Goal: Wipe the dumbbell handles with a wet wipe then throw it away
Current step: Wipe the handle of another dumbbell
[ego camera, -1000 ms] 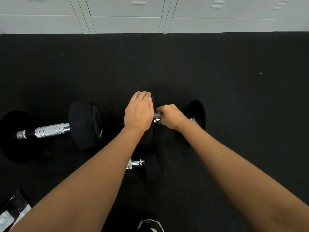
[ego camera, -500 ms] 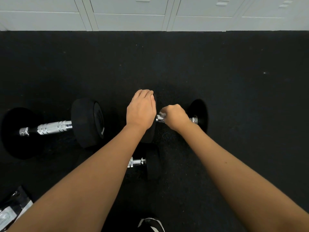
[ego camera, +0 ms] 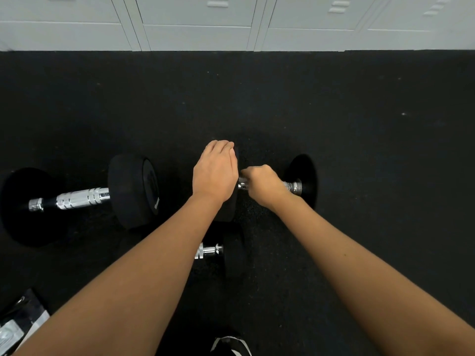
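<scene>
Three black dumbbells with chrome handles lie on the dark floor. My left hand [ego camera: 214, 173] lies over the left head of the middle dumbbell [ego camera: 304, 176], fingers together and curled over its top. My right hand [ego camera: 262, 186] is closed around that dumbbell's handle [ego camera: 291, 186], near its left end. No wet wipe shows; anything in the right fist is hidden. A bigger dumbbell [ego camera: 79, 199] rests to the left. A small dumbbell [ego camera: 209, 251] lies nearer me, half covered by my left forearm.
White locker doors [ego camera: 198, 34] line the far edge of the black rubber floor [ego camera: 359, 150]. A dark packet with a silvery wrapper [ego camera: 15, 327] lies at the bottom left. The toe of a shoe [ego camera: 231, 346] shows at the bottom middle.
My right hand has slid a little to the left along the handle, and more chrome shows at its right end. The left hand has stayed on the dumbbell head.
</scene>
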Demonstrator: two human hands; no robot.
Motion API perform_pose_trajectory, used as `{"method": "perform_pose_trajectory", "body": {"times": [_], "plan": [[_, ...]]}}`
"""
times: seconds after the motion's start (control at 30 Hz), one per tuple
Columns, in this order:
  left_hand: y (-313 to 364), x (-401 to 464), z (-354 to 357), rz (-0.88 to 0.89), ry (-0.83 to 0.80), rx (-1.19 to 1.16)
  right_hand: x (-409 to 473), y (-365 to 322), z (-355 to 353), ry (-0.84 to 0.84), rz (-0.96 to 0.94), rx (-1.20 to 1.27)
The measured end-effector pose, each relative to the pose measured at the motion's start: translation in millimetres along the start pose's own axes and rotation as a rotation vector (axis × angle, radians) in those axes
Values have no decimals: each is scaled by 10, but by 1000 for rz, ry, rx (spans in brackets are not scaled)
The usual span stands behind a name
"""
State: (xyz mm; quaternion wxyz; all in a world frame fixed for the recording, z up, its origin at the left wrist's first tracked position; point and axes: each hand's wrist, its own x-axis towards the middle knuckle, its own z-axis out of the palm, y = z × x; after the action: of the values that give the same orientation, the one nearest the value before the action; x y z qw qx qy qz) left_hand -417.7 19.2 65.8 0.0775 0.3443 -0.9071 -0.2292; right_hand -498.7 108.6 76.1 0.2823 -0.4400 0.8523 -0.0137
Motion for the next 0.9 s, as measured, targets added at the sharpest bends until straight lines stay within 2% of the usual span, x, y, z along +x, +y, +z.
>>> {"method": "perform_pose_trajectory", "body": {"times": [0.2,0.4,0.57,0.77,0.9], "plan": [[0,13,-1,0,-5,9,12,-56,37,43,53,-42],[8,3,-18,2,-9,4,-105,171,139,116,-124,39],[8,2,-16,-3,0,-7,-52,35,118,124,60,0],[-2,-4,-9,2,-5,4,-188,136,244,125,-146,17],[-6,-12,3,14,8,6,-192,145,205,162,-48,-34]]}}
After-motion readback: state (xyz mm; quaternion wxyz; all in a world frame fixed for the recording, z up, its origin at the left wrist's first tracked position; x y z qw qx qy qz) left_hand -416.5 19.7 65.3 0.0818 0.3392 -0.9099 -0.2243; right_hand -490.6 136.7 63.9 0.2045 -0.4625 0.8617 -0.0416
